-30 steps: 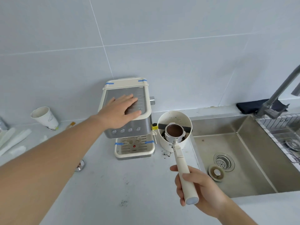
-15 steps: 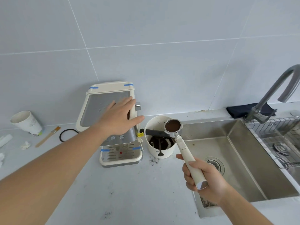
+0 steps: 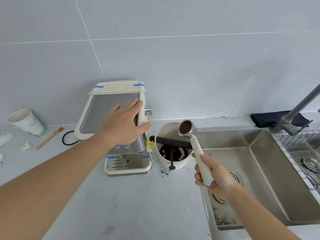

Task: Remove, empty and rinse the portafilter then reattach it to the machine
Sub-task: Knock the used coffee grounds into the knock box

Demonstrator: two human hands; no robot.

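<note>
The cream espresso machine [image 3: 97, 116] stands against the tiled wall. My left hand [image 3: 123, 124] lies flat on its top, fingers spread, gripping nothing. My right hand [image 3: 213, 175] holds the cream handle of the portafilter [image 3: 192, 139], which is off the machine. Its metal basket faces up, full of brown coffee grounds, and hangs over the far right rim of the white knock box [image 3: 173, 163]. The knock box has a black bar across it and dark grounds inside.
A steel sink [image 3: 259, 170] with a drain lies to the right, a grey tap [image 3: 294, 111] and a wire rack [image 3: 301, 153] beyond it. A dark cloth lies behind the tap. A paper cup [image 3: 26, 122], a brush [image 3: 50, 137] and a black ring lie left of the machine. Spilled grounds dot the counter.
The view has swung right and nearer. My right hand has carried the portafilter from over the knock box's middle to its right rim, a little higher. My left hand stays on the machine.
</note>
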